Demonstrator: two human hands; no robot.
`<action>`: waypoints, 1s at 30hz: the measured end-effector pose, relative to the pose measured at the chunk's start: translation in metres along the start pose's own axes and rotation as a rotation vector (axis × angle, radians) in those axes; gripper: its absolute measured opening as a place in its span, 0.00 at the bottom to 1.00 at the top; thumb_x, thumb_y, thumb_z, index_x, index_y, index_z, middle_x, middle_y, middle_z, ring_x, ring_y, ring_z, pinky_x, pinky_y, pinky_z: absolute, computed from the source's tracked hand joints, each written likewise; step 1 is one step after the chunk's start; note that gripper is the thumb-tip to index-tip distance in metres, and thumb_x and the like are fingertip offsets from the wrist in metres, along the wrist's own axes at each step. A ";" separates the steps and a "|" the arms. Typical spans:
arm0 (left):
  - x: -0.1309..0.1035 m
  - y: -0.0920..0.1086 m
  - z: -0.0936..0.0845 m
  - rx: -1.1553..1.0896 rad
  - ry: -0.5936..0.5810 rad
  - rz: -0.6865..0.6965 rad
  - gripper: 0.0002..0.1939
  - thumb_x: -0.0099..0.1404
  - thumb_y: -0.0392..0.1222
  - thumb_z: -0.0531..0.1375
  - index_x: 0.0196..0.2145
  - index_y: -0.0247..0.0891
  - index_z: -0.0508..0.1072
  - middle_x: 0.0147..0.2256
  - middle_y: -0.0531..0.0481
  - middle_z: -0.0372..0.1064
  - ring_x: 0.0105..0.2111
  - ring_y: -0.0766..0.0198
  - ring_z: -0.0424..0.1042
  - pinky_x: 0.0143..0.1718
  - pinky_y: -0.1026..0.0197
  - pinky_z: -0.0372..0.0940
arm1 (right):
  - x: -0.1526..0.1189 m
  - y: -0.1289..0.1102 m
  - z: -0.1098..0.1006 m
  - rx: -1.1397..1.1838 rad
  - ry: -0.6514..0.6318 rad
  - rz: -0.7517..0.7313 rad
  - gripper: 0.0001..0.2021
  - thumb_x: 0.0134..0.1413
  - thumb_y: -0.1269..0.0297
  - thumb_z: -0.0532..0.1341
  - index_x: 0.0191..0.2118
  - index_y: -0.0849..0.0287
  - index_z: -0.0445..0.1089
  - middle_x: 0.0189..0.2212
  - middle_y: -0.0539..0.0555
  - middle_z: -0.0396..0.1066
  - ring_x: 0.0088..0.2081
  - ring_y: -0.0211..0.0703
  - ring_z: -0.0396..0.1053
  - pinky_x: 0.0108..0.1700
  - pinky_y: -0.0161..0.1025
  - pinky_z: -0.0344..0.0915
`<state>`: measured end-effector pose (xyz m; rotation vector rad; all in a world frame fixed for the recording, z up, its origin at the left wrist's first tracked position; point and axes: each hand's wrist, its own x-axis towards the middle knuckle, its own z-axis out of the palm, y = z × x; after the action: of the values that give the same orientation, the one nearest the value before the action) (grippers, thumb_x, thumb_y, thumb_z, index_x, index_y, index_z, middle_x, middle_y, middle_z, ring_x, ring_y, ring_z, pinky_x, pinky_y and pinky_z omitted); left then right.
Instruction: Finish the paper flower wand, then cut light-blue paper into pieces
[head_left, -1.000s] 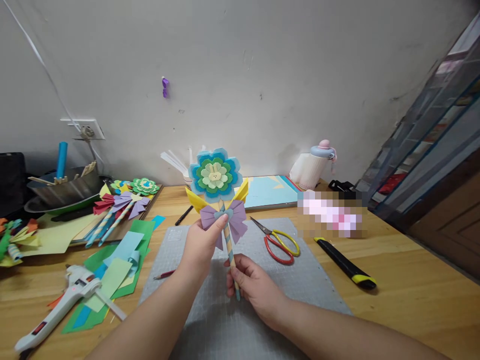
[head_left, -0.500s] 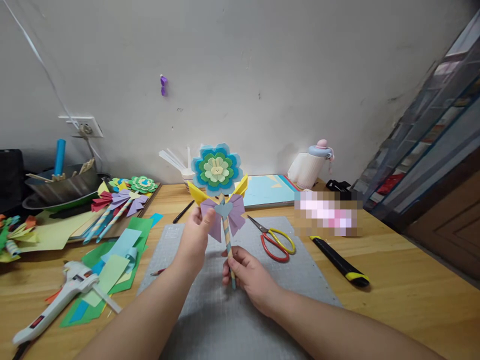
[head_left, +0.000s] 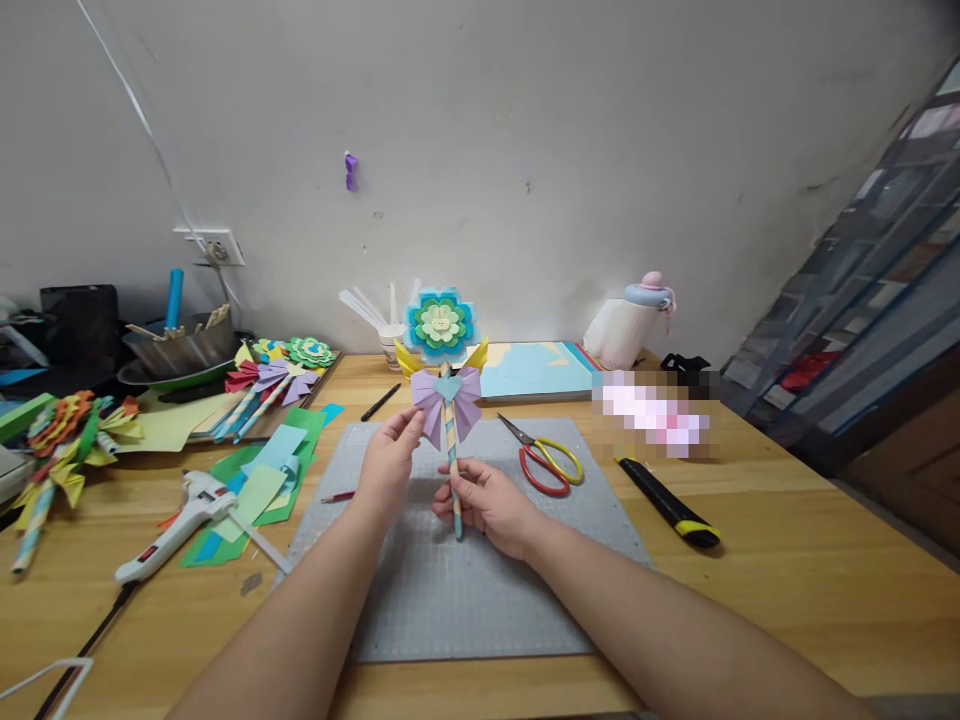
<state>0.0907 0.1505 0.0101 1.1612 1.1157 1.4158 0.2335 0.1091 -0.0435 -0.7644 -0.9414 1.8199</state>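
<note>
Right hand (head_left: 495, 502) pinching the striped stem (head_left: 451, 432), I hold a paper flower (head_left: 448, 388) upright above the grey mat (head_left: 435, 620); my left hand (head_left: 386, 458) is at its purple bow (head_left: 467, 396), whether pinching I cannot tell.

a wooden table (head_left: 817, 580) bears a gray mat (head_left: 480, 610), a glue gun (head_left: 172, 527) and a black pen (head_left: 381, 402).

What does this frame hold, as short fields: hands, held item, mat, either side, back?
Left hand: at the purple bow's lower edge; grip unclear
Right hand: closed around the striped stick near its bottom
Held item: stick, upright, with blue-green paper flower on top and light blue heart on the bow
Gray mat: scissors, pencil
Left of mat: glue gun, colored paper
Right of mat: black-and-yellow tool
Back: bottle, cup
</note>
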 end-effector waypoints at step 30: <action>-0.003 -0.009 -0.008 0.051 -0.167 -0.016 0.26 0.47 0.51 0.69 0.41 0.36 0.74 0.39 0.45 0.74 0.40 0.59 0.72 0.42 0.60 0.64 | 0.007 0.005 -0.003 -0.086 0.074 -0.071 0.25 0.39 0.49 0.71 0.42 0.60 0.74 0.34 0.57 0.77 0.37 0.44 0.75 0.46 0.46 0.66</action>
<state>0.0840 0.1482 0.0003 1.2798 1.0457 1.2601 0.2308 0.1149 -0.0497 -0.8356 -0.9906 1.6879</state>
